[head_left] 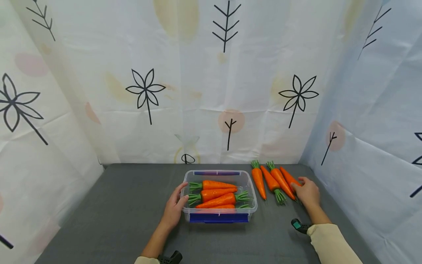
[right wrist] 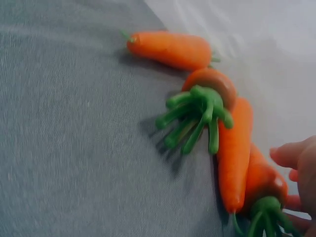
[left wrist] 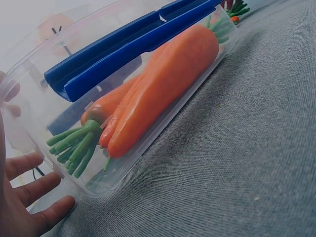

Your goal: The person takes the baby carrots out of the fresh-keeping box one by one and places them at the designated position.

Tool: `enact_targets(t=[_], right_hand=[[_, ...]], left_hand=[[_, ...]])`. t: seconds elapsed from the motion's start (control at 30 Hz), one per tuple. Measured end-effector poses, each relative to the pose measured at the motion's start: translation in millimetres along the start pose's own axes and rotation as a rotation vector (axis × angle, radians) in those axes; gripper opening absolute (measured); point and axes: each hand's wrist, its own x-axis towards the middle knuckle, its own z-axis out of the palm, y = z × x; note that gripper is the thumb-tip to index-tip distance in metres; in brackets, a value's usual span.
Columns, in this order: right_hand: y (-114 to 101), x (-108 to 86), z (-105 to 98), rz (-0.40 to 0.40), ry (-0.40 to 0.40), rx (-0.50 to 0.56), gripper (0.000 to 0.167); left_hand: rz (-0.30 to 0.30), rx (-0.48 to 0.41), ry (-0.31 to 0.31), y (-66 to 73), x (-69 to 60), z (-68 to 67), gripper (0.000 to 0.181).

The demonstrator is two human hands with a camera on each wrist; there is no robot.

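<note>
A clear plastic box [head_left: 219, 217] with blue latches holds several orange carrots [head_left: 217, 194] with green tops. Against its left side rests my left hand [head_left: 173, 211], its fingers spread and fairly straight along the wall [left wrist: 37, 192]. Several more carrots [head_left: 258, 181] lie side by side right of the box. My right hand [head_left: 308, 192] is at the rightmost carrot [head_left: 288, 176]. In the right wrist view, the fingers [right wrist: 291, 153] are beside that carrot [right wrist: 264, 180], not closed round it; the lower fingertips are partly hidden behind it.
Grey cloth [head_left: 132, 205] covers the table. White patterned curtains [head_left: 204, 91] stand behind and on both sides, with the right one [head_left: 362, 154] close to my right hand. A dark wrist strap [head_left: 300, 226] is on my right wrist.
</note>
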Motion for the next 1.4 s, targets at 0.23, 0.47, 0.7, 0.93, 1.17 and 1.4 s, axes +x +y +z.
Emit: enact_targets(t=[0.23, 0.47, 0.7, 0.93, 1.17, 1.4], right_hand=[[-17, -0.4, 6, -0.054, 0.162, 0.100, 0.041], [-46, -7.2, 13, -0.099, 0.206, 0.211, 0.036], [-71, -21.8, 19, -0.111, 0.133, 0.363, 0.038], [-86, -34.2, 30, -0.129, 0.007, 0.451, 0.041], [-95, -49.2, 45, -0.207, -0.065, 0.527, 0.040], [-103, -61.9, 58, -0.256, -0.164, 0.653, 0.045]], left_hand=[[0.004, 0.004, -0.001, -0.5, -0.4, 0.2, 0.045], [0.004, -0.017, -0.010, 7.6, -2.0, -0.4, 0.046], [0.005, -0.013, -0.009, 7.3, -2.0, -0.7, 0.046], [0.041, 0.000, 0.010, 3.9, -1.2, 0.5, 0.046], [0.030, 0.006, 0.006, 6.3, -1.2, 0.3, 0.045], [0.012, -0.001, 0.000, 6.2, -1.5, 0.0, 0.046]])
